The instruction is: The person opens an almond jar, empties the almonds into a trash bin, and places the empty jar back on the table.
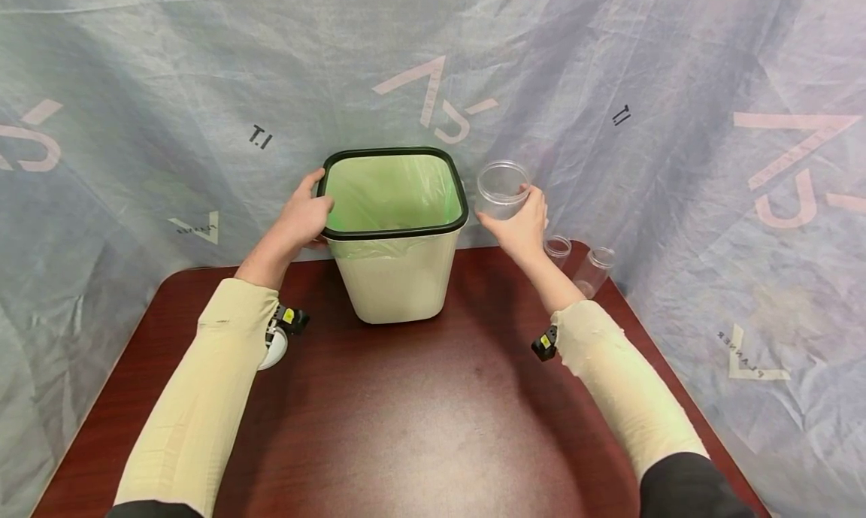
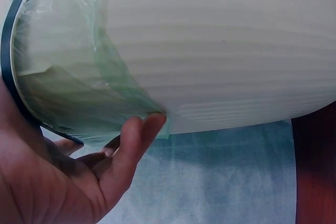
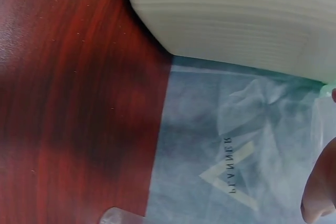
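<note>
A cream trash bin (image 1: 399, 277) with a black rim stands towards the back of the table, lined with a thin green bag (image 1: 389, 191). At its left side my left hand (image 1: 304, 213) grips the rim, thumb over the top edge. In the left wrist view, fingertips (image 2: 155, 121) touch the liner where it folds down outside the bin. To the right of the bin, my right hand (image 1: 517, 221) holds a clear round jar (image 1: 502, 183) up off the table, fingers around its side. Only part of that hand (image 3: 321, 184) shows in the right wrist view.
Two clear jars stand at the table's back right corner, one jar (image 1: 557, 249) partly behind my right hand and another jar (image 1: 597, 270) beside my forearm. A white round object (image 1: 274, 350) is partly hidden by my left sleeve. Grey printed sheeting (image 1: 561, 67) hangs behind the table (image 1: 419, 413).
</note>
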Demonstrator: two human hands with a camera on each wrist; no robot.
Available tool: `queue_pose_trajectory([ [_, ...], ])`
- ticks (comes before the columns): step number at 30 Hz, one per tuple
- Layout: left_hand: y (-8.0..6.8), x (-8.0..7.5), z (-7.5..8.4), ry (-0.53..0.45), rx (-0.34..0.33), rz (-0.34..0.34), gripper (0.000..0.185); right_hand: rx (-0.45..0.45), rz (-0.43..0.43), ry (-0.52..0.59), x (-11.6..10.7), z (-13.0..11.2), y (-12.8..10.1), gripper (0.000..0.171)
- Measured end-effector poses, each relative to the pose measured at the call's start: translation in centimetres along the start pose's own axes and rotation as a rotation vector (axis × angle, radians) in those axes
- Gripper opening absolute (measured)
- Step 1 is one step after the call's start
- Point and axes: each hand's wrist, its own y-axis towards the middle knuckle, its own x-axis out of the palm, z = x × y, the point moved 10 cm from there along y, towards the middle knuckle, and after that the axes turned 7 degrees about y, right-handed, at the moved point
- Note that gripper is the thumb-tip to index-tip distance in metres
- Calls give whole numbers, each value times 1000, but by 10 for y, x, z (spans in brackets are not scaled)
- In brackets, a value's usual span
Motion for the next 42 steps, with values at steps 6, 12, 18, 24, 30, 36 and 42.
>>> queue_pose_trajectory([
  [6,0,-1,-1,10,-1,7,69,25,-8,-1,6,18,-3,88],
  [12,0,-2,-1,14,-1,7,69,58,-16,-25,12,39,-5,89],
  [18,-2,-1,0,13,-6,-3,68,87,-22,-57,16,58,-12,89],
  [24,-1,-1,-1,13,-8,3,68,133,-47,-75,22,77,-21,91],
  [30,-1,-2,-2,7,-5,7,68,171,-64,-75,27,91,-28,93],
  [36,-1,0,-1,16,-3,0,68,205,-75,-79,30,102,-35,94],
  [42,-1,0,0,13,-4,-4,68,243,-99,-142,36,117,-41,96],
])
